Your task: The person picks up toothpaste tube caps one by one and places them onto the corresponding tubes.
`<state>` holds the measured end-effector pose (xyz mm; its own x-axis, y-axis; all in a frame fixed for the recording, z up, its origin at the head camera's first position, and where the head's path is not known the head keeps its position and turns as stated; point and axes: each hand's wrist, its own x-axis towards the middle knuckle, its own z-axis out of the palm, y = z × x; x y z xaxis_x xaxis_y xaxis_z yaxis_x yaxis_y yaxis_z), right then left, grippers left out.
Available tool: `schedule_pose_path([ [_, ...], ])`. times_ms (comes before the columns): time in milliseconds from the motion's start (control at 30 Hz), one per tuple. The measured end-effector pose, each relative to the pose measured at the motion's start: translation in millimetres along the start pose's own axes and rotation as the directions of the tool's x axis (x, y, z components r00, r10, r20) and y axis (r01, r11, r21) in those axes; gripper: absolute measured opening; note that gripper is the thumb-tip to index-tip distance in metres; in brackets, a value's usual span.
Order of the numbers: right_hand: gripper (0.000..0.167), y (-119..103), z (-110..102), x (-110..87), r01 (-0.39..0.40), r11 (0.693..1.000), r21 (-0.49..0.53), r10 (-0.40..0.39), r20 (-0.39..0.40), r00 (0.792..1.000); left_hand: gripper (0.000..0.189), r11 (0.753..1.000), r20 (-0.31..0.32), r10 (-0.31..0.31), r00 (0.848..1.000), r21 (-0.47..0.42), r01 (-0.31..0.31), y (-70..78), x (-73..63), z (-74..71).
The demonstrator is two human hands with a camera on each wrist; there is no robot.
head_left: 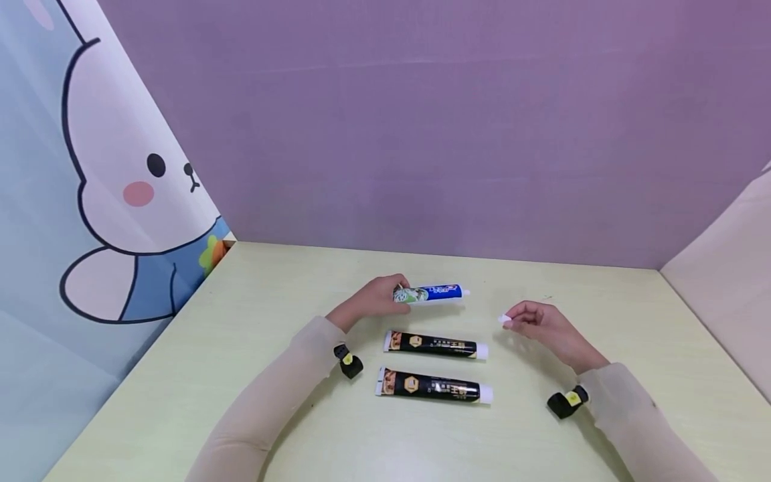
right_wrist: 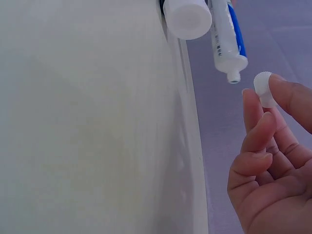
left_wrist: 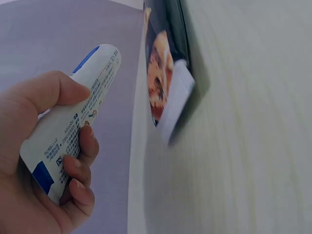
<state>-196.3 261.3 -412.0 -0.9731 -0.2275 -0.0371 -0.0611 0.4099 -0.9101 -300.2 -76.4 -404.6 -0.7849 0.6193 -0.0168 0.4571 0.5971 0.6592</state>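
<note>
My left hand (head_left: 383,296) grips a blue and white toothpaste tube (head_left: 436,293) around its flat end, fingers wrapped on the printed back in the left wrist view. The tube's bare nozzle (right_wrist: 234,77) points toward my right hand (head_left: 545,326). Between thumb and fingertips, that hand pinches a small white cap (right_wrist: 263,88), held apart from the nozzle. Nearer to me on the table, two black toothpaste tubes lie side by side: the farther black tube (head_left: 434,344) and the nearer black tube (head_left: 434,387), both with white caps on the right.
The pale wooden table (head_left: 301,428) meets a purple backdrop (head_left: 421,134) at its far edge. A curtain with a cartoon rabbit (head_left: 138,167) hangs on the left. Black wrist cameras sit at both sleeves, the left camera (head_left: 351,365) close to the black tubes.
</note>
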Motion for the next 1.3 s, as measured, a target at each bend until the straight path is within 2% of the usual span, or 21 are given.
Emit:
schedule_pose_path([
  [300, 0.033, -3, 7, 1.5, 0.0, 1.0, 0.016, 0.0, -0.015, 1.0, 0.041, 0.999, 0.011, 0.037, 0.999, 0.01, -0.037, 11.2, -19.5, -0.1],
  [767, 0.03, -14, 21, -11.4, 0.021, 1.0, 0.008, -0.021, -0.037, 0.999, 0.037, 0.995, -0.014, 0.09, 0.996, -0.041, -0.09, 11.5, -44.7, 4.8],
  [933, 0.028, -18, 27, -13.9, 0.052, 0.999, -0.001, -0.052, -0.031, 0.998, 0.037, 0.994, -0.008, 0.087, 0.996, -0.067, -0.087, 11.2, -53.7, 7.2],
  [1300, 0.025, -29, 34, -17.3, 0.048, 0.998, -0.044, -0.05, -0.04, 0.998, 0.036, 0.99, -0.008, 0.075, 0.997, -0.118, -0.075, 7.3, -70.8, 8.9],
])
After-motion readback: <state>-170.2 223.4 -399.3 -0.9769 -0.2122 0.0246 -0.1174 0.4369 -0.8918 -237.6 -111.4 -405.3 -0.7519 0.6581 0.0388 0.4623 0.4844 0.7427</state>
